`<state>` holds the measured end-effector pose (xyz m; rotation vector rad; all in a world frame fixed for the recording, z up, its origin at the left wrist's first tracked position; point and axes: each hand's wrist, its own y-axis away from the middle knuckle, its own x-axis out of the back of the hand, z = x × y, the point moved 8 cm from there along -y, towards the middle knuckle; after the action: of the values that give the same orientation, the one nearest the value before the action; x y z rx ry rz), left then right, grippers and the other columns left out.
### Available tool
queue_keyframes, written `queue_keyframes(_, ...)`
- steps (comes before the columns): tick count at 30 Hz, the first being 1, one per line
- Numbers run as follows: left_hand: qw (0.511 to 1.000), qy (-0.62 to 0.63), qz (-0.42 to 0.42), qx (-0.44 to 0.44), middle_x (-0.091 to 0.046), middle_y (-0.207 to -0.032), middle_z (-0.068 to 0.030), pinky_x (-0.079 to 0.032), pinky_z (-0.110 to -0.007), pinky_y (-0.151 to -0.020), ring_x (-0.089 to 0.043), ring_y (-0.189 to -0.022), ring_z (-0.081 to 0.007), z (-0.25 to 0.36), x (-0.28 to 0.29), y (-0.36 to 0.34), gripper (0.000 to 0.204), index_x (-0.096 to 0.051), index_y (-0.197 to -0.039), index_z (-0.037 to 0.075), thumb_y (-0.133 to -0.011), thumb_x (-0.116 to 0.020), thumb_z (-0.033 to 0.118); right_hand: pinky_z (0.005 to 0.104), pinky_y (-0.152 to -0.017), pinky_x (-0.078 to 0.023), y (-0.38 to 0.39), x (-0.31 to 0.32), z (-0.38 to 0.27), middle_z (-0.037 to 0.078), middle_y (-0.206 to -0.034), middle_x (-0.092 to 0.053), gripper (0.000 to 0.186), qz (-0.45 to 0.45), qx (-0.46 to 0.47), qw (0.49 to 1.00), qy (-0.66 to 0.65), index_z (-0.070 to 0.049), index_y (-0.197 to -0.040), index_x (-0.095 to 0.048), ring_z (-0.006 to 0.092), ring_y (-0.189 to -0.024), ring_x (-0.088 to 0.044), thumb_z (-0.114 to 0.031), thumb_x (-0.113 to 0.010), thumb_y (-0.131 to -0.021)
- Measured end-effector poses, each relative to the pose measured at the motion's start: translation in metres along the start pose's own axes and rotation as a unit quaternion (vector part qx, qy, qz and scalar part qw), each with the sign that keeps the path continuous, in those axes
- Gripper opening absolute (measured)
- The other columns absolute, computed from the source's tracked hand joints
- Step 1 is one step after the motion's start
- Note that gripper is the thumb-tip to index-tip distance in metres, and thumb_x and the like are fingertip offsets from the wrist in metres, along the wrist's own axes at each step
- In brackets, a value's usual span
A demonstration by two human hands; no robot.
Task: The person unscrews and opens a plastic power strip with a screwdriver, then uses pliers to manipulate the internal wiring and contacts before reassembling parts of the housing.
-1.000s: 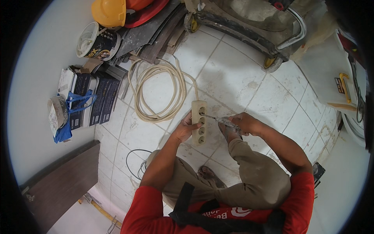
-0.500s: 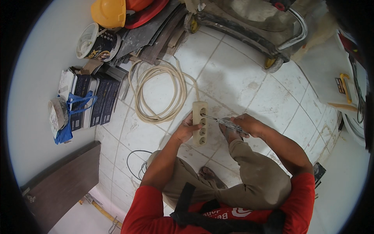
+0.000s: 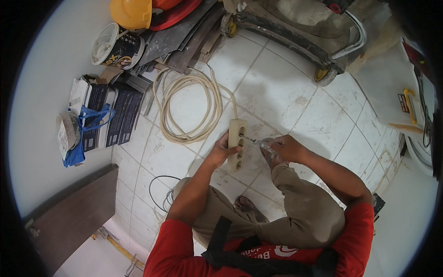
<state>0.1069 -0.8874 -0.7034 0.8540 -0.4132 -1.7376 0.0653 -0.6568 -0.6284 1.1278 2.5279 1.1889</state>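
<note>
A cream power strip with several round sockets is held upright on its side by my left hand, the thumb across its face and the fingers behind. My right hand is closed round the handle of a screwdriver, whose handle looks grey and smeared. The thin metal shaft points left, and its tip meets the strip at the topmost socket; whether it sits in a screw I cannot tell. From the strip's upper end runs a cream cable, lying in a loose coil on the floor.
White floor tiles lie under everything. Up left are a yellow hard hat, a bucket, stacked boards and boxes. A wheeled trolley stands at the back, a dark panel lower left, a thin black cable near my knee.
My right hand has turned and shifted slightly left, covering more of the screwdriver's handle. The power strip has tilted a little in my left hand.
</note>
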Motion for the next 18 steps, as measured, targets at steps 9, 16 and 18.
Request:
queue_keyframes(9,0.995,0.093,-0.027,0.013,-0.054,-0.145,-0.0076,-0.043,-0.039,-0.111,-0.055,-0.128,-0.0221,-0.003,0.002,0.002,0.087,-0.022,-0.162,0.015,-0.090,-0.063,-0.011,0.0407,-0.091,-0.052,0.015,0.008,-0.018,0.024,-0.102,-0.072,0.035,0.013,0.032,0.998,0.048,0.000,-0.111,-0.072,0.0348,-0.098,-0.070,-0.028,-0.060,-0.094)
queue_keyframes(16,0.991,0.129,-0.033,0.018,-0.056,-0.142,-0.0085,-0.043,-0.040,-0.111,-0.055,-0.127,-0.0231,-0.003,-0.001,0.000,0.086,-0.022,-0.162,0.015,-0.091,-0.060,-0.013,0.0412,-0.092,-0.052,0.018,0.007,-0.013,0.025,-0.107,-0.072,0.037,0.028,0.057,0.998,0.014,-0.001,-0.119,-0.069,0.0369,-0.101,-0.069,-0.028,-0.059,-0.095)
queue_keyframes(18,0.990,0.137,-0.028,0.025,-0.056,-0.142,-0.0085,-0.043,-0.041,-0.111,-0.055,-0.128,-0.0232,-0.003,-0.003,-0.001,0.085,-0.023,-0.162,0.015,-0.091,-0.059,-0.013,0.0413,-0.093,-0.052,0.020,0.008,-0.014,0.025,-0.108,-0.071,0.038,0.026,0.055,0.998,0.013,-0.001,-0.119,-0.069,0.0378,-0.101,-0.069,-0.028,-0.058,-0.096)
